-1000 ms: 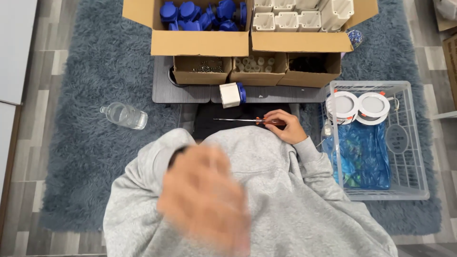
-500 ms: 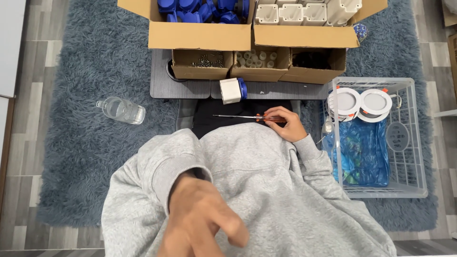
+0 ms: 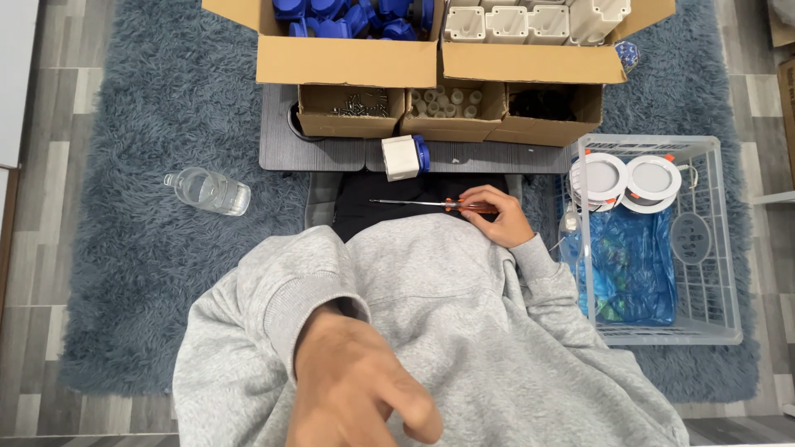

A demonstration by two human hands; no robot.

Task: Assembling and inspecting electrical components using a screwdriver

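Right hand [image 3: 497,217]: we are gripping a screwdriver [image 3: 414,203] | left hand [image 3: 360,393]: we are holding nothing, fingers loosely curled.

The left hand [image 3: 360,389] is raised close to the camera, fingers loosely curled, apparently empty though blurred. The right hand [image 3: 497,217] is extended forward and low, fingers closed around a slim handle, the sleeved arm bent.

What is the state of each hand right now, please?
Left hand: raised near the camera, fingers curled, holding nothing visible.
Right hand: closed on the screwdriver.
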